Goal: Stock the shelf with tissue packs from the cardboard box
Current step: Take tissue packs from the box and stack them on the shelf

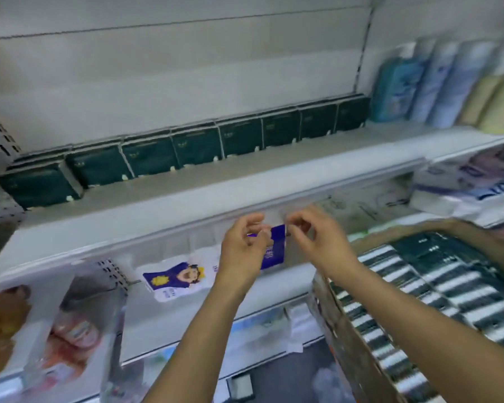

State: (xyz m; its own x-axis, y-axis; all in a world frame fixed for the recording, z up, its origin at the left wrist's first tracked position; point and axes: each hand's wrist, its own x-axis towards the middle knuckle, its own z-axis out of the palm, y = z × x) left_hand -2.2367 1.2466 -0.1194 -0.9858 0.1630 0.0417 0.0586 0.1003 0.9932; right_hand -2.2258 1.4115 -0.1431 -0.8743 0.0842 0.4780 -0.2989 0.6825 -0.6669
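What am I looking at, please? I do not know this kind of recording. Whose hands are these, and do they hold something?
There is no machine: one camera sits on a person's head and looks down at their hands. The left hand and right hand are close together at the front edge of the shelf, fingers curled; the blur hides whether they pinch anything. Dark green tissue packs stand in a row at the shelf's back. More fill the cardboard box on the right.

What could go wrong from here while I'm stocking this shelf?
The green packs stand on edge in one row at the back of the shelf; a careless push might topple neighbours. The full cardboard box sits close by the right hand; an elbow could knock it.
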